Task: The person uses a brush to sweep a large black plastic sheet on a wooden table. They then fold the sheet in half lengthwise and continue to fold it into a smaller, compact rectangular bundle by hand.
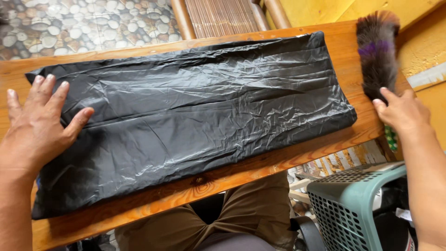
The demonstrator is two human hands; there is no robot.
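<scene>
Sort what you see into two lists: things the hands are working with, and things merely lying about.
In use:
crinkled black plastic bag, pressed flat by the left hand
dark fluffy feather duster, touched by the right hand

Lying about:
grey-green perforated plastic basket
brown slatted wooden chair

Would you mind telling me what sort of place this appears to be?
Probably a home or small household work area: a varnished wooden table holding a folded black plastic bag, a dark feather duster, a teal plastic basket, and pebble-patterned flooring.

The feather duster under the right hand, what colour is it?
Dark brown feather duster with a purple band, head view.
</scene>
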